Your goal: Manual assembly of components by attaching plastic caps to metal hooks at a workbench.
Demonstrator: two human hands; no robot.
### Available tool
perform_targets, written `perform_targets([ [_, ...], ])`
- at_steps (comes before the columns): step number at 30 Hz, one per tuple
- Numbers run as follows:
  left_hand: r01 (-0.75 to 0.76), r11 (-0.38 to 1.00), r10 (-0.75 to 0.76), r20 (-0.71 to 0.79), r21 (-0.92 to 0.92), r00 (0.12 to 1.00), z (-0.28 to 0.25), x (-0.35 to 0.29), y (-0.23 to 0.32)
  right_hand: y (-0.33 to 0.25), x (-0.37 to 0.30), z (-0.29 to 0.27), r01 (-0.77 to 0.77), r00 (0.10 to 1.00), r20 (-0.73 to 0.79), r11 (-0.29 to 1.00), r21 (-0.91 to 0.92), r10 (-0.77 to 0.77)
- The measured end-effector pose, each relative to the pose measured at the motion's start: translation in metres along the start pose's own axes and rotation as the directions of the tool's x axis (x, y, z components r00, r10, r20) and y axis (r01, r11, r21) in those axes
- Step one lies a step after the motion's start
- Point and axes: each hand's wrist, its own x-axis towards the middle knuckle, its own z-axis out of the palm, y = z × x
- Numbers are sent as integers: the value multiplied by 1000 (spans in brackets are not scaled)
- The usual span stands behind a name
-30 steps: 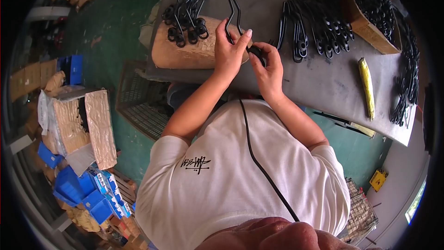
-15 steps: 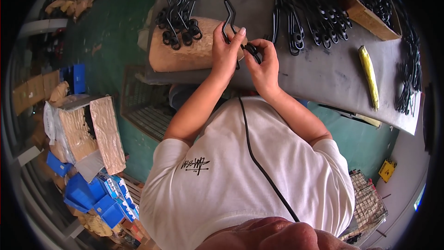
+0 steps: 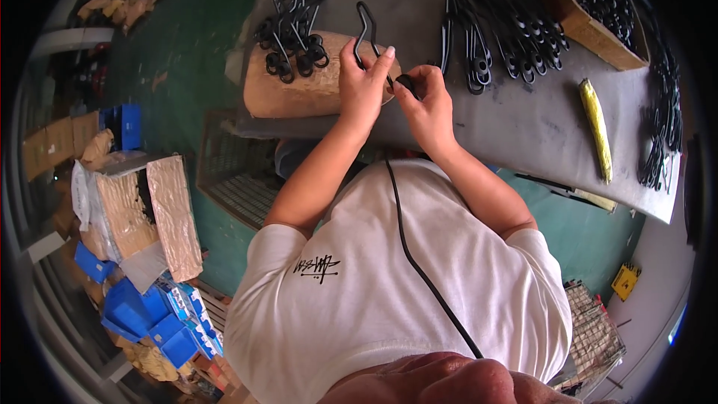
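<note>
My left hand [image 3: 363, 93] is closed round a black bent wire rod [image 3: 363, 21], whose narrow looped end stands up past the fingers. Close beside it, my right hand [image 3: 429, 108] pinches a small black rounded piece [image 3: 406, 84] at the rod's lower end. Whether the piece is joined to the rod is hidden by the fingers. Both hands are over the near edge of a brown cardboard sheet [image 3: 262, 93]. On that sheet's far part lies a tangled pile of black bent wire pieces with round ends [image 3: 293, 37].
More black wire pieces [image 3: 479, 52] lie in rows on the grey table [image 3: 516, 120]. A cardboard box [image 3: 598, 37] of black parts stands at the far right, near a yellow wrapped bundle [image 3: 596, 131]. Black strands [image 3: 660, 135] hang over the right edge. A wire crate [image 3: 224, 164] is below, left.
The rod has tipped slightly left in my left hand. My right fingers have closed further over the black piece, which shows less now.
</note>
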Motion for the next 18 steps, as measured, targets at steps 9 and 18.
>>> perform_targets([
  [9,-91,968,84,41,235,996,-12,7,10,-6,6,-7,35,981,196,992,-119,-11],
  [18,-79,971,56,106,226,993,-32,11,-7,-2,-1,17,666,689,305,408,-625,-657],
])
